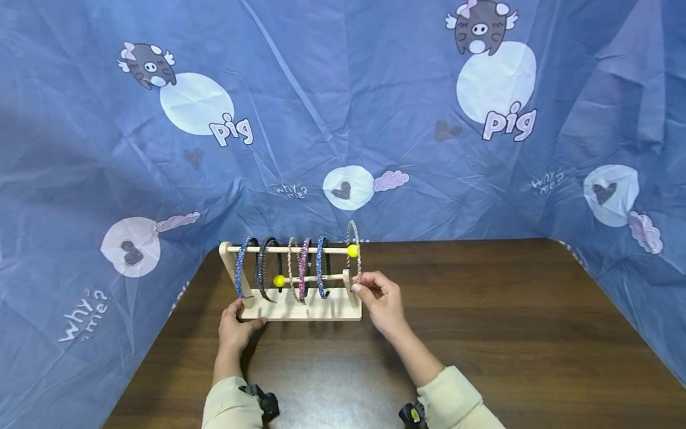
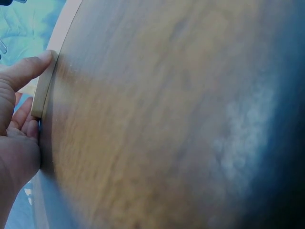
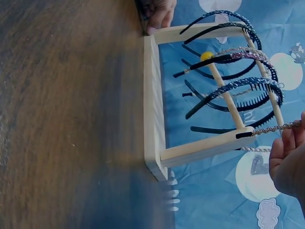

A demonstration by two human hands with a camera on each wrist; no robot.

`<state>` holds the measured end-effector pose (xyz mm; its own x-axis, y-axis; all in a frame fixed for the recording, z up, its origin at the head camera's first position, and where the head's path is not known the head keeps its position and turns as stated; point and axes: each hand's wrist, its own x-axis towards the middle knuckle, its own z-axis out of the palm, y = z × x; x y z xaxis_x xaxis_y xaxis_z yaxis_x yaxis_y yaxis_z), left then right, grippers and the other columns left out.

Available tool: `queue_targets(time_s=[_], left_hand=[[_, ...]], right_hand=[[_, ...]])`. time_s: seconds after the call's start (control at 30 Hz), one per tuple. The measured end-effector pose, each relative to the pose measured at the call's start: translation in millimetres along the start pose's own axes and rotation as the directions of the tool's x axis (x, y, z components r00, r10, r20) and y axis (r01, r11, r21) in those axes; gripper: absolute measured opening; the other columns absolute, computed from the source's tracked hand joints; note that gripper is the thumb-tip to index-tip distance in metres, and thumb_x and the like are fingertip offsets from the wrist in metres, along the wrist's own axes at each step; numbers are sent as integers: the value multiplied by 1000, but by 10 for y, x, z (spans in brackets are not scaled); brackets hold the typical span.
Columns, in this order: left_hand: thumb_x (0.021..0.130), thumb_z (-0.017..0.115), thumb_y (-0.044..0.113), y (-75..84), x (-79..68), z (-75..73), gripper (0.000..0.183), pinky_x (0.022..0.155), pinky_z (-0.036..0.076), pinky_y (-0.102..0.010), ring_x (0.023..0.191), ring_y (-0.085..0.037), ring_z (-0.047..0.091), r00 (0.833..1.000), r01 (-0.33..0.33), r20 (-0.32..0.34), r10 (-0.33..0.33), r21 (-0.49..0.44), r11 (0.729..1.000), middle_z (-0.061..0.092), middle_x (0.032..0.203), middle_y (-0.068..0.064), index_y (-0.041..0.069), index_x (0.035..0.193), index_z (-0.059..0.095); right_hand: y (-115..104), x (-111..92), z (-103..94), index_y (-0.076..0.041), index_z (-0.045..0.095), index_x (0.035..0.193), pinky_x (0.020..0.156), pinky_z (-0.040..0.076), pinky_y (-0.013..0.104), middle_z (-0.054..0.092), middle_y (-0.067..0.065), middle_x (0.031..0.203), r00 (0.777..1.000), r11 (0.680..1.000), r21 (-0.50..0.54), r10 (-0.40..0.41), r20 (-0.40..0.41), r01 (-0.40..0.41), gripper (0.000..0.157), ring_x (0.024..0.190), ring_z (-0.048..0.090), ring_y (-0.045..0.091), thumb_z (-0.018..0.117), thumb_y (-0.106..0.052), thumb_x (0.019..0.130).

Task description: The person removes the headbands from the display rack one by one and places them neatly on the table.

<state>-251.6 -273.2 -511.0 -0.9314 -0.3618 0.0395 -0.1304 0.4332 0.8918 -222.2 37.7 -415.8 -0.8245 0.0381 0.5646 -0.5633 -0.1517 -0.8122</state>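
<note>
Closest on my feed, sleeves (image 1: 233, 404) come in from the bottom edge; L forearm runs nearly straight fwd, R forearm slants fwd & in twd ctr. L hand (image 1: 233, 332) sits low at the L front corner of the rack (image 1: 308, 311), thumb along the base's front edge, fingers round the L end; I read it as a loose grip, wood btwn thumb & fingers. R hand (image 1: 384, 305) is up off the table (image 1: 514, 322) at the rack's R end, thumb & fingertips pinching the lower part of a beige band (image 1: 359, 265). I can't tell if that band loops the top rod (image 1: 336, 251) or stands just beside its yellow ball (image 1: 352, 251).

Rack's upright on the table, w/ 5 more bands (image 1: 319, 268) along the top rod, L to R: blue, black, beige, pink, blue. Lower rod (image 1: 336, 277) ends in another ball (image 1: 279, 280), btwn black & beige. Behind: blue cloth (image 1: 396, 137) w/ pig prints.
</note>
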Motion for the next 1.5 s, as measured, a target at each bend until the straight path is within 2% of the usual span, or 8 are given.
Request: queue_targets(time_s=[0.23, 0.47, 0.63, 0.77, 0.83, 1.1, 1.5], left_hand=[[69, 76, -1, -22, -10, -6, 75, 103, 22, -45, 118, -39, 35, 1000, -4, 9, 4, 10, 1000, 37, 126, -27, -8, 134, 38], [69, 75, -1, -33, 12, -3, 73, 102, 22, -44, 117, -38, 35, 1000, -7, 10, 7, -2, 1000, 37, 125, -26, -8, 133, 39], [68, 76, 0, -18, 21, -7, 74, 102, 23, -44, 117, -37, 36, 1000, -8, 6, 8, -11, 1000, 38, 126, -26, -8, 132, 40], [68, 77, 1, 2, 8, -11, 74, 102, 23, -44, 117, -38, 36, 1000, -8, 7, 8, -17, 1000, 37, 126, -26, -9, 132, 40], [68, 77, 1, 7, -1, -11, 74, 103, 22, -44, 118, -38, 35, 1000, -7, 10, 8, -15, 1000, 36, 126, -27, -9, 132, 40], [68, 76, 1, 3, -18, -5, 75, 104, 21, -44, 120, -39, 34, 1000, 6, 6, -6, -9, 1000, 36, 128, -27, -10, 133, 38], [68, 77, 1, 6, -11, -1, 75, 104, 21, -45, 119, -39, 35, 1000, 0, -1, 0, -12, 1000, 36, 127, -27, -9, 132, 39]], right_hand=[[-11, 15, -69, 19, 53, 80, 67, 47, 17, 57, 36, 85, 998, 998, 8, -54, -20, 54, 8, 77, 58, 10, 57, 24, 76], [221, 48, -217, 11, 59, 81, 65, 47, 19, 61, 27, 86, 997, 997, 18, -72, -39, 73, 8, 77, 59, 10, 61, 17, 77], [218, 63, -274, 11, 59, 81, 64, 47, 18, 61, 27, 86, 994, 995, -1, -97, -46, 97, 9, 77, 60, 10, 61, 18, 77], [234, 58, -325, 14, 58, 82, 63, 47, 18, 65, 15, 86, 995, 996, -11, -85, -50, 85, 7, 76, 60, 9, 63, 17, 77], [234, 55, -352, 14, 59, 83, 63, 47, 17, 65, 13, 86, 996, 998, -20, -69, -55, 68, 7, 76, 60, 9, 63, 17, 77], [68, 40, -402, 19, 56, 80, 63, 46, 16, 58, 33, 84, 995, 996, -57, -68, -68, 64, 8, 75, 59, 10, 58, 24, 75], [165, 66, -587, 19, 58, 85, 63, 46, 15, 58, 36, 87, 998, 994, -110, 0, -68, -7, 9, 73, 59, 11, 60, 20, 76]])
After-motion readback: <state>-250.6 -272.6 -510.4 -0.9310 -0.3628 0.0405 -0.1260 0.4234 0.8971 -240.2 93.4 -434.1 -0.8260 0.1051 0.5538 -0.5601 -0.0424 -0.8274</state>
